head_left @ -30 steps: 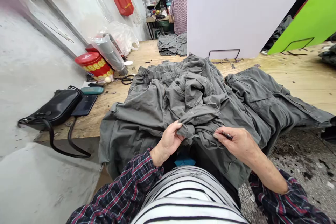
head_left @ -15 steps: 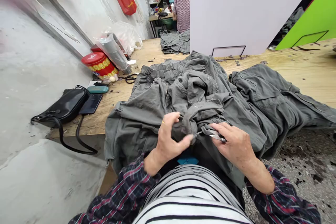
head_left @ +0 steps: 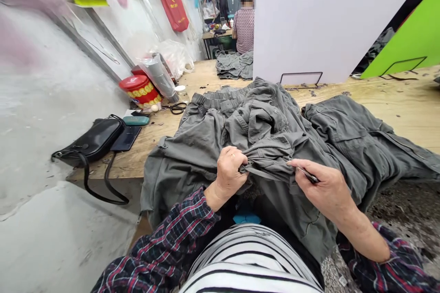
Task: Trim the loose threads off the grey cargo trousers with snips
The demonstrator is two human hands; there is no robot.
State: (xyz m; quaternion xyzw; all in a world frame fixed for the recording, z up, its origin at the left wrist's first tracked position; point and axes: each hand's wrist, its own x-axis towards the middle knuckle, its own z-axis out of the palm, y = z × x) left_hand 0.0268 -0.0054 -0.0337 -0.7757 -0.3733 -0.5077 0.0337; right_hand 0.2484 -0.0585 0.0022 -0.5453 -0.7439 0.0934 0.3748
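The left hand [head_left: 230, 174] is closed and grasps a fold of grey-green cargo trousers [head_left: 268, 123]. The right hand [head_left: 325, 190] is also closed, and it pinches small dark snips [head_left: 308, 175] between thumb and fingers, just beside the cloth. The trousers lie bunched on a plywood table [head_left: 405, 96], and they hang over its edge toward the person's lap. Another pair of trousers [head_left: 347, 137] lies on the right. On the left are a black handbag [head_left: 94, 139] and a red tin [head_left: 139, 89]. Far away, a co-worker [head_left: 244, 29] sits at another table.
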